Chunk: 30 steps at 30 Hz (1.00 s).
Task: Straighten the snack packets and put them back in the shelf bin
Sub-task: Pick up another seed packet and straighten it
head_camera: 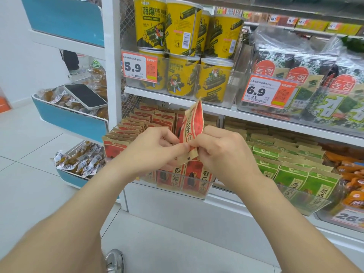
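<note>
Closest to camera, two bare forearms reach forward and meet at centre frame. Left hand (157, 146) and right hand (220, 152) face each other, knuckles out. The fingers (182, 147) of both are curled and pinching the lower kraft-paper end of one red-and-brown paper snack packet (194, 123). Both hands are grasping it, neither is released.

The packet's long axis runs near upright, top corner tipped slightly right and away. Most of its body rises above the fingers and only a short brown flap sticks out below them. It looks turned partly edge-on and a bit creased, so judged still mid-straightening.

Key relation: the clear plastic shelf bin (206, 191) sits directly below and just behind the hands, on the low shelf. Packet is held in the air above it, not in it. Both hands are about equally near the bin. Judged next move: flatten the packet, then lower it straight down, bottom end first.

Behind the hands, rows of matching red-and-kraft packets (149, 121) stand upright in the bin, packed front to back. Any free slot is hidden by the hands, cannot tell which row.

Further right, green-and-kraft packets (285, 170) fill the neighbouring bin. On the shelf above stand yellow cylindrical snack tubs (183, 26).
</note>
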Available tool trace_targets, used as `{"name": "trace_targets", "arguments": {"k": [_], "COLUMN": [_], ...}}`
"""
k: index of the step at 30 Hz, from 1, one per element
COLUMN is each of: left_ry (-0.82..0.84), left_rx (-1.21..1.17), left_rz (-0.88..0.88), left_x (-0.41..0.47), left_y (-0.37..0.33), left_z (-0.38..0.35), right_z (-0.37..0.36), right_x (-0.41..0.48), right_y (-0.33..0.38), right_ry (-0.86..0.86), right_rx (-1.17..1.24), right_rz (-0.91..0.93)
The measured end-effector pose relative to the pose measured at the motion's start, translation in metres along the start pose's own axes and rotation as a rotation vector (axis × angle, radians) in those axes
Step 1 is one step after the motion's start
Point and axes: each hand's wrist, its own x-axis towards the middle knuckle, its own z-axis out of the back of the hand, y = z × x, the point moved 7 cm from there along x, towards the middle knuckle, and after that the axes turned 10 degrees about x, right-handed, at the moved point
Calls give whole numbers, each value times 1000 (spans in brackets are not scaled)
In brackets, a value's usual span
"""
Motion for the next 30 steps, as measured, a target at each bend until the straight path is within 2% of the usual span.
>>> {"name": "trace_targets", "arguments": {"k": [7, 15, 25, 30], "left_ry": [13, 57, 113, 80], "left_rx": [-239, -144, -334, -374], "left_rz": [92, 26, 2, 4], "left_x": [2, -1, 5, 5], "left_y": [1, -6, -6, -5], "left_z": [-9, -13, -16, -13], "right_z": [5, 9, 9, 12], "right_x": [-1, -4, -1, 1], "right_y": [-4, -1, 4, 8], "right_ry": [-64, -65, -51, -72], "right_rx": [128, 129, 110, 137], "right_rz": [-22, -17, 39, 21]}}
